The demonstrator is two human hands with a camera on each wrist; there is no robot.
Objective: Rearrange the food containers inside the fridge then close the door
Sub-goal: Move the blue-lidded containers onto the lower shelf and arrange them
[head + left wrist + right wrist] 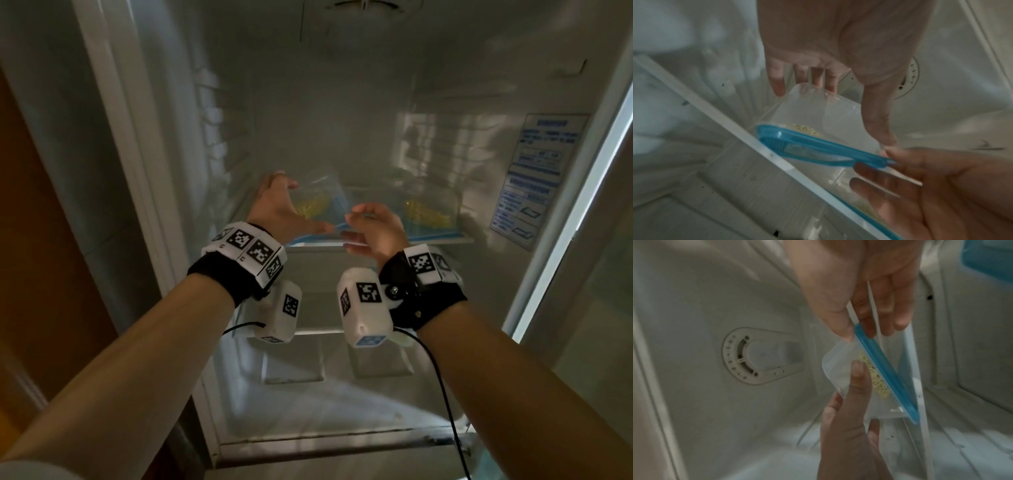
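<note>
The left hand's fingertips (779, 84) lay spread and nearly straight against the far clear wall of the clear plastic food container with a blue lid (318, 202), thumb along its near side. The right hand (375, 228) pinched the blue lid's rim, thumb on top and fingers beneath. Between both hands the container sat tilted, lid edge down at the front lip of the glass fridge shelf (445, 240), a little yellow food heaped low inside. It looked light and thin-walled, likely to flex and slide under smooth palms, so the stiffer lid rim and corners seemed the surest places to grip. A second clear container of yellow food (431, 209) stood further right on the same shelf. The left hand (277, 205) cupped rather than clenched.
</note>
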